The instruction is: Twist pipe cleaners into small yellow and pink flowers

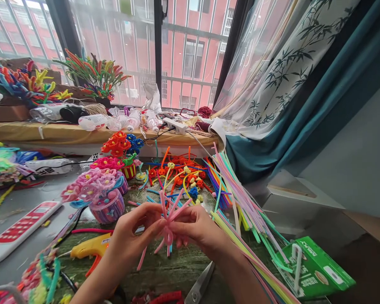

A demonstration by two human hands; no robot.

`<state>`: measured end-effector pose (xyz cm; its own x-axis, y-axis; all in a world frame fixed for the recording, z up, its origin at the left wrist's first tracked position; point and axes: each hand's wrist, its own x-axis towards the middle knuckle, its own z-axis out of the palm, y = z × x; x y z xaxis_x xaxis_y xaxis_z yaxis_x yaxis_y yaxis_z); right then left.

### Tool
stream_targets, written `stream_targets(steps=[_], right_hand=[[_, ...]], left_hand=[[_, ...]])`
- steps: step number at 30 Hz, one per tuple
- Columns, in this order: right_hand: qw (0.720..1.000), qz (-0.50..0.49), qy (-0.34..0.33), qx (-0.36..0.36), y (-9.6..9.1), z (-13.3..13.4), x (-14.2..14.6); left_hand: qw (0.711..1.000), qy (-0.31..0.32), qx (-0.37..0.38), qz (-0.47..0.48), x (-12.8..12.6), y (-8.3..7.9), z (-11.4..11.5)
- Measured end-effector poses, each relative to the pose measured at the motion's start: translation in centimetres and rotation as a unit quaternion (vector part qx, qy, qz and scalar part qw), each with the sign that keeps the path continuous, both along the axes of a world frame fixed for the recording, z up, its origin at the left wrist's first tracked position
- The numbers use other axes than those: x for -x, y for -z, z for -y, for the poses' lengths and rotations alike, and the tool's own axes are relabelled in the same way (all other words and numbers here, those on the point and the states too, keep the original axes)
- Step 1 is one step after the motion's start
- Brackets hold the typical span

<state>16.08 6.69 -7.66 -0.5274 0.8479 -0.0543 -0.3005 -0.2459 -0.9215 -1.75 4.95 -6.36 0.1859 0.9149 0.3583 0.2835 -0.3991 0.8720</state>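
Both my hands meet over the table's front middle, pinching a bundle of pink pipe cleaners [170, 215] whose ends fan out above and below the fingers. My left hand [131, 238] grips the bundle from the left with thumb and fingers closed. From the right, my right hand [198, 230] closes on the same bundle. Just behind them lies a pile of orange, yellow and blue pipe-cleaner pieces [180, 175].
Pink pipe-cleaner flower baskets [106, 198] stand to the left, a yellow glue gun [88, 249] lies below them. Scissors [201, 285] lie at the front edge. Long pastel pipe cleaners [240, 207] fan out at right beside a green box [316, 266]. A red-and-white power strip [19, 230] lies far left.
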Motion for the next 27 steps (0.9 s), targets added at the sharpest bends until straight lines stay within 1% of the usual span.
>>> stream_targets(steps=[1, 3, 5, 7, 8, 9, 10, 11, 12, 13, 14, 16, 17, 18, 20, 24, 27], right_hand=[[1.000, 0.007, -0.001, -0.006, 0.1, 0.0, 0.0], [1.000, 0.012, 0.017, -0.019, 0.1, 0.0, 0.0], [0.999, 0.003, 0.038, -0.028, 0.0, 0.1, 0.0], [0.998, -0.009, 0.049, -0.030, -0.1, 0.2, 0.0], [0.998, -0.013, 0.054, -0.029, -0.2, 0.2, 0.1], [0.998, -0.018, 0.062, -0.027, -0.2, 0.2, 0.1], [0.997, -0.024, 0.075, -0.024, -0.2, 0.2, 0.3], [0.995, -0.034, 0.089, -0.020, -0.1, 0.2, 0.4], [0.994, -0.046, 0.102, -0.013, -0.1, 0.1, 0.5], [0.992, -0.058, 0.114, -0.002, -0.2, 0.1, 0.5], [0.990, -0.071, 0.124, 0.013, -0.2, 0.1, 0.6], [0.984, -0.092, 0.143, 0.048, -0.4, 0.1, 0.6], [0.982, -0.100, 0.150, 0.064, -0.6, 0.1, 0.5], [0.980, -0.105, 0.151, 0.077, -0.7, 0.1, 0.5], [0.981, -0.106, 0.138, 0.084, -0.9, 0.2, 0.5], [0.990, -0.079, 0.101, 0.058, -0.6, 0.5, 0.7], [0.993, -0.069, 0.090, 0.017, 0.0, 0.5, 0.9]], left_hand=[[1.000, 0.007, 0.003, 0.011, -0.1, 0.0, 0.1], [0.999, 0.013, 0.017, 0.037, -0.4, 0.0, 0.2], [0.997, 0.004, 0.038, 0.060, -0.6, 0.1, 0.2], [0.997, 0.000, 0.054, 0.053, -0.7, 0.2, 0.2], [0.998, -0.001, 0.047, 0.038, -0.6, 0.3, 0.1], [1.000, -0.006, 0.024, 0.015, -0.6, 0.3, 0.1], [0.999, -0.024, -0.015, -0.014, -0.4, 0.4, 0.1], [0.995, -0.047, -0.069, -0.045, -0.2, 0.4, 0.2], [0.983, -0.084, -0.138, -0.081, 0.0, 0.4, 0.3], [0.963, -0.124, -0.202, -0.128, 0.1, 0.4, 0.5], [0.940, -0.129, -0.268, -0.167, 0.3, 0.3, 0.6], [0.889, -0.111, -0.375, -0.239, 0.4, 0.3, 0.8], [0.868, -0.097, -0.405, -0.269, 0.4, 0.3, 0.8], [0.853, -0.088, -0.423, -0.292, 0.4, 0.5, 0.7], [0.842, -0.085, -0.430, -0.315, 0.3, 1.0, 0.6], [0.853, -0.070, -0.428, -0.292, 0.2, 1.8, 0.6], [0.867, -0.084, -0.411, -0.267, -0.1, 1.8, 0.9]])
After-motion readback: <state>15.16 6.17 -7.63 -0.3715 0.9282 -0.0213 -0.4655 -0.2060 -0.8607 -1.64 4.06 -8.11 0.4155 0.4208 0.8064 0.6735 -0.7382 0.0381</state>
